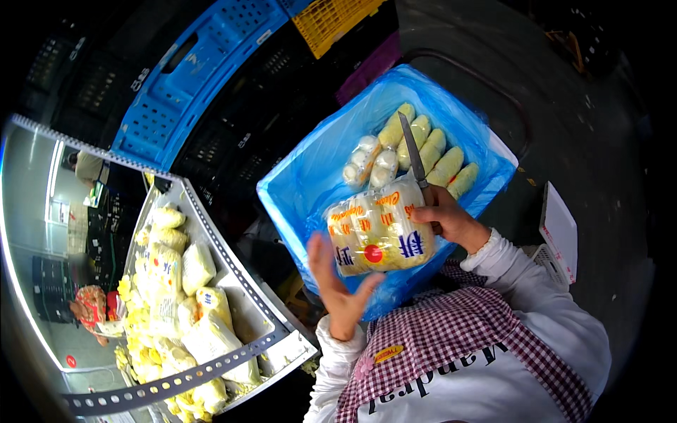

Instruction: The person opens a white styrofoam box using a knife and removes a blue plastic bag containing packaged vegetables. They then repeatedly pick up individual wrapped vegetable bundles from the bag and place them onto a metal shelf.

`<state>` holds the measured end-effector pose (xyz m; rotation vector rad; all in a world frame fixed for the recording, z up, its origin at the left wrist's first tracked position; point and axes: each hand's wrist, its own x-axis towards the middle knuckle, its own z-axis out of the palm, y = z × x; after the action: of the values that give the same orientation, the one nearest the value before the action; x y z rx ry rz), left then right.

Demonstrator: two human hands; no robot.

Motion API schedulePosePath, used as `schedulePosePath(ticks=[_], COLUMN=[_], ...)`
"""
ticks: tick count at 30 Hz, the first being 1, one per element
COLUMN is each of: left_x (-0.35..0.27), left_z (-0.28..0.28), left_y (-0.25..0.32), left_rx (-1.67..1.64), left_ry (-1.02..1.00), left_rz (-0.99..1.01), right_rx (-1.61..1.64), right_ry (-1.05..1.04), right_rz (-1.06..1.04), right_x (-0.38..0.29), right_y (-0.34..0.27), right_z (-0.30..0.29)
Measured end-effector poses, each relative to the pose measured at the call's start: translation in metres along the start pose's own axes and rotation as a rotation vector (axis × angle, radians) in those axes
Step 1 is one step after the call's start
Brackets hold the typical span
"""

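My right hand (449,214) grips a knife (412,145), its blade pointing up and away over a crate lined with blue plastic film (307,169). Below the knife, at the near side of the crate, is a clear printed plastic bag (373,232) of pale yellow vegetables that look like baby napa cabbages. The right fingers are against the bag's right edge; whether they also grip it, I cannot tell. My left hand (338,285), slightly blurred, is at the bag's lower left, fingers and thumb spread. Inside the crate lie several yellow-green cabbages (444,164) and packs with round white ends (370,158).
Left, a metal table with a perforated rim (264,312) carries bagged cabbages (164,264) and loose yellow leaves (137,338). Blue (201,74) and yellow (338,21) plastic crates stand beyond. A white foam box piece (558,232) stands right. Another person (92,306) is far left.
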<state>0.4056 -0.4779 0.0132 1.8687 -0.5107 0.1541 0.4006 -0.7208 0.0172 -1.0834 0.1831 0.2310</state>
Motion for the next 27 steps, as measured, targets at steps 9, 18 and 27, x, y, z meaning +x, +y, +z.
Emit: schedulePosePath(ticks=[9,18,27], left_x=[-0.032,-0.03,-0.029], left_z=[-0.026,-0.066,-0.072], left_y=[-0.027,-0.037,-0.019], left_rx=[-1.226,-0.145,0.064], left_ry=[0.181,0.517,0.415], left_rz=[-0.609,-0.155,0.149], right_rx=[-0.757,-1.552,-1.814], right_ry=[-0.041,0.009,-0.051], right_rz=[-0.418,-0.618,-0.594], right_x=[0.017,-0.04,-0.027], right_y=[-0.009,-0.022,-0.02], right_z=[0.032,0.078,0.113])
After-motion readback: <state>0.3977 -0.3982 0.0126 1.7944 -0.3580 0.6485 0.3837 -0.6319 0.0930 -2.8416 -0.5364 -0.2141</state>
